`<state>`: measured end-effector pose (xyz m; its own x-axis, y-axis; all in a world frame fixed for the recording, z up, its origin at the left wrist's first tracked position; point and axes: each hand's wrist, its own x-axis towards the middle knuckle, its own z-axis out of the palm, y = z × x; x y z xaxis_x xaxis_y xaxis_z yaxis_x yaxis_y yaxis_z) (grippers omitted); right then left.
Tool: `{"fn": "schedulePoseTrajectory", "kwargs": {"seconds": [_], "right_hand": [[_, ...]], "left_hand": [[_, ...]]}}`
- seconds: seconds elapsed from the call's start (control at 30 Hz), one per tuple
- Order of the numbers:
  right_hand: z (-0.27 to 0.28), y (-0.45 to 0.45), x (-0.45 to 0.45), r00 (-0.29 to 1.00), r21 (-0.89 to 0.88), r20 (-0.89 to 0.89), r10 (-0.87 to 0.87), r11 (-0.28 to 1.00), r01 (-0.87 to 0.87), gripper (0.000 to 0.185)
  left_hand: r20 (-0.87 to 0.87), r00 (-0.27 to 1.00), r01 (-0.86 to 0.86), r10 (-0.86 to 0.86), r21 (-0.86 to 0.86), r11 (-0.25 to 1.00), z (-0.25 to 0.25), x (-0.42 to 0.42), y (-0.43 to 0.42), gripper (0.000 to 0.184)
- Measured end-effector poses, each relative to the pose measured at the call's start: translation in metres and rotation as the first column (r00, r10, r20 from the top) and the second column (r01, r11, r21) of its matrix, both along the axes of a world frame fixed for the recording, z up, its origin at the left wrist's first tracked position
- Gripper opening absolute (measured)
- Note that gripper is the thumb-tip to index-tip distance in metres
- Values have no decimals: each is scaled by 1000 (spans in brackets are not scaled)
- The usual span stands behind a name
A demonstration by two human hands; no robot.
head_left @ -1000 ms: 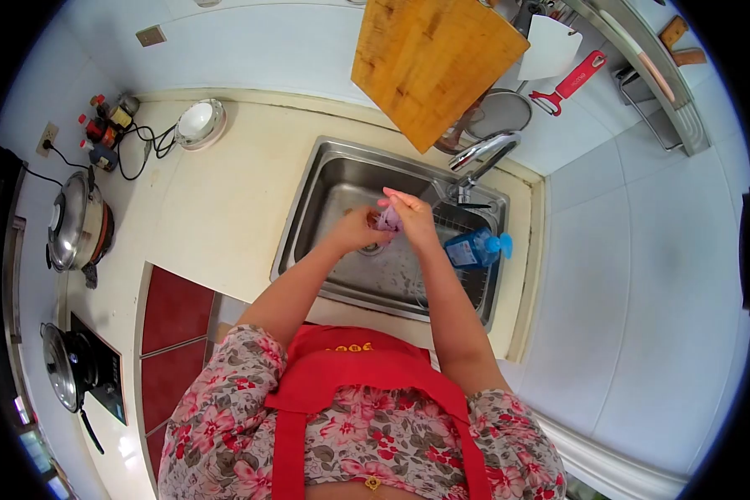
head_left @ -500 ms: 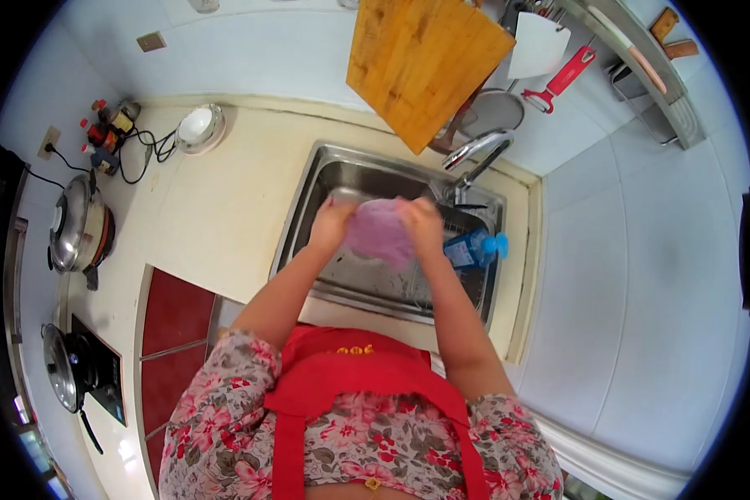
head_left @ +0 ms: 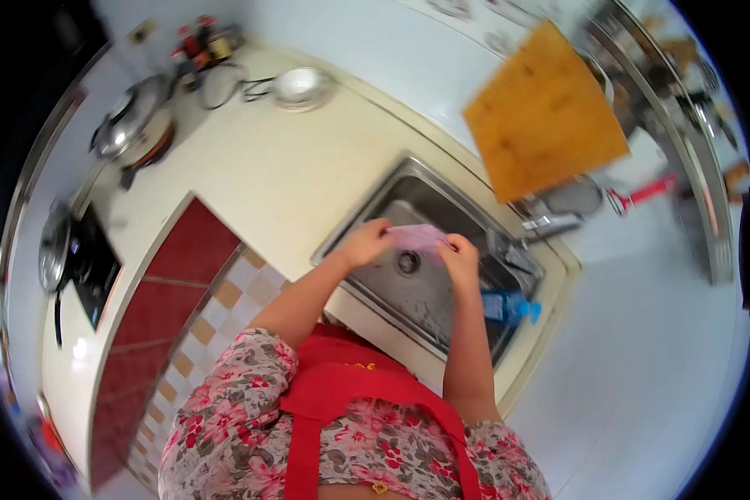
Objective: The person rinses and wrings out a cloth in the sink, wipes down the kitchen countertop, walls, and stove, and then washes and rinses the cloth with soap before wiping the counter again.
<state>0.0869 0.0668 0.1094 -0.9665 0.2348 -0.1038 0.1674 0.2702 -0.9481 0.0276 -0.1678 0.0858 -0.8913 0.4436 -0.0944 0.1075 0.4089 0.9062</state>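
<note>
A pinkish-purple cloth (head_left: 417, 237) is stretched between my two hands over the metal sink (head_left: 367, 287). My left hand (head_left: 368, 243) pinches its left end, fingers closed. The right end is gripped by my right hand (head_left: 461, 257), also closed. Below the cloth, the sink drain (head_left: 407, 262) shows in the basin floor. A bottle of blue liquid with a light blue pump top (head_left: 508, 307) stands in the sink's right part, just right of my right forearm.
A faucet (head_left: 550, 223) sits at the sink's back right, with a wooden cutting board (head_left: 546, 117) behind it. Stacked bowls (head_left: 302, 87), a lidded pot (head_left: 133, 125) and sauce bottles (head_left: 200, 50) stand on the cream counter (head_left: 258, 167). A lidded pan (head_left: 57, 250) is at far left.
The view has turned left, so the counter and sink appear rotated. The cloth, hanging spread wide before, is now a narrower band between my hands. Both hands keep hold of it.
</note>
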Motion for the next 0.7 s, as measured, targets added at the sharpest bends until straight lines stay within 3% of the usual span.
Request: {"fn": "schedulePoseTrajectory", "kwargs": {"seconds": [0.03,0.13,0.3,0.37,0.43,0.47,0.53,0.6,0.63,0.7], "right_hand": [[11,-13,-5,1000,-27,-17,14,1000,-15,15],[46,-69,-20,992,-102,-39,120,987,-123,11],[59,-206,-38,907,-315,-15,420,859,-403,7],[56,-273,-30,867,-349,13,497,815,-462,6],[49,-350,-19,798,-377,10,602,741,-555,7],[45,-419,-21,711,-401,-19,703,646,-650,7],[58,-483,21,638,-443,5,770,574,-689,8],[43,-600,41,551,-374,-18,834,506,-778,9],[46,-577,62,523,-437,12,852,475,-764,10],[26,-714,86,410,-305,13,912,394,-867,12]], "left_hand": [[-101,994,-45,38,-68,997,22,12,-11,33],[-138,962,-246,234,-76,966,38,31,-60,40],[4,914,-402,406,142,904,43,80,-210,31],[-23,858,-510,513,86,856,52,120,-277,29],[-97,803,-585,588,63,809,70,170,-353,25],[144,727,-686,671,160,709,84,199,-410,22],[86,688,-725,721,127,677,81,252,-474,22],[-176,576,-787,798,143,600,49,300,-572,24],[-143,588,-798,796,53,600,90,330,-542,24],[-94,438,-896,894,33,442,64,374,-647,25]]}}
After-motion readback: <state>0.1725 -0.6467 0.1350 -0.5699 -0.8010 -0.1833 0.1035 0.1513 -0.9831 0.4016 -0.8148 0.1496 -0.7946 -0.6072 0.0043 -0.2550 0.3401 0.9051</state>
